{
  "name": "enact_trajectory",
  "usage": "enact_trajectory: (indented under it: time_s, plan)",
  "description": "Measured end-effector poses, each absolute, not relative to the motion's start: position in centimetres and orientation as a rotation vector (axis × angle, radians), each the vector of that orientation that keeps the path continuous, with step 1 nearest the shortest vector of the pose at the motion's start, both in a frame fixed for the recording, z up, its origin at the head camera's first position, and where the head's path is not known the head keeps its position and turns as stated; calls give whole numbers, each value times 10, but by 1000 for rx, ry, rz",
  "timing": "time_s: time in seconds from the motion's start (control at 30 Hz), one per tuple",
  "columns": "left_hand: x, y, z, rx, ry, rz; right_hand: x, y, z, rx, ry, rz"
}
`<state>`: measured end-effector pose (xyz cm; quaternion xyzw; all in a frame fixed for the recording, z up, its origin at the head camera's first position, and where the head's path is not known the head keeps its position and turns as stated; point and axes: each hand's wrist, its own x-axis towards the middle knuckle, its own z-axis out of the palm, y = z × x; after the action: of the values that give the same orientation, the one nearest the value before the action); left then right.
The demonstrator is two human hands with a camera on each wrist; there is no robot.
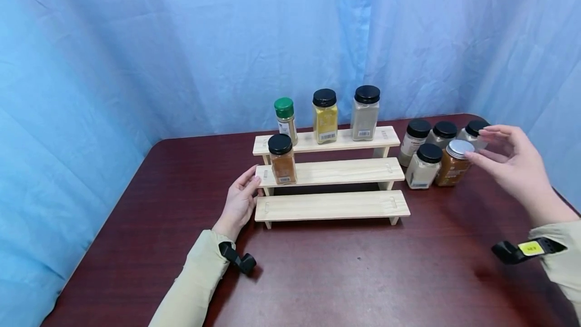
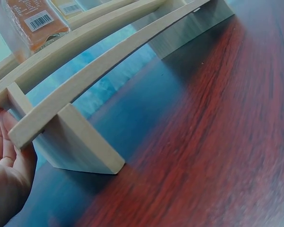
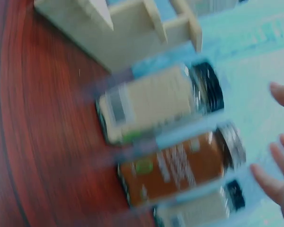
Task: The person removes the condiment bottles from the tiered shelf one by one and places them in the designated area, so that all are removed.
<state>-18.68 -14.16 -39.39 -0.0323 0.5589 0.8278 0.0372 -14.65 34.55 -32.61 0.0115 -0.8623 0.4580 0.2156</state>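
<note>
Sleeves (image 1: 192, 279) foremost; left fingers (image 1: 245, 177) grip wooden rack (image 1: 340, 171), right fingers (image 1: 501, 129) parted near silver-lidded jar (image 1: 451, 169)

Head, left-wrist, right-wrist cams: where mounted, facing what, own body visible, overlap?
Head: on head, forward and down at pale wooden three-tier rack; left hand, right hand, beige sleeves visible.
Left wrist: on wrist, along rack from its left end; left hand visible.
Right wrist: on wrist, at silver-lidded clear jar, orange-brown contents; right fingers visible.
Head and right wrist share that jar.

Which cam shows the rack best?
Head: the whole rack is in frame, end to end and sharp. Left wrist: close on its left end, cropped. Right wrist: only part of its right end, blurred.
</note>
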Motion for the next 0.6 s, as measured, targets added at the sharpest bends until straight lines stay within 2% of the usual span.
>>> enact_trajectory:
  time_s: [0.27,0.6]
  plan:
    - [-186,-142,-393,-91,1735,2526,-138,299,-312,346,-1931,1658]
    - [-187,-142,-393,-72,1738,2512,-136,246,-309,525,-2080,1589]
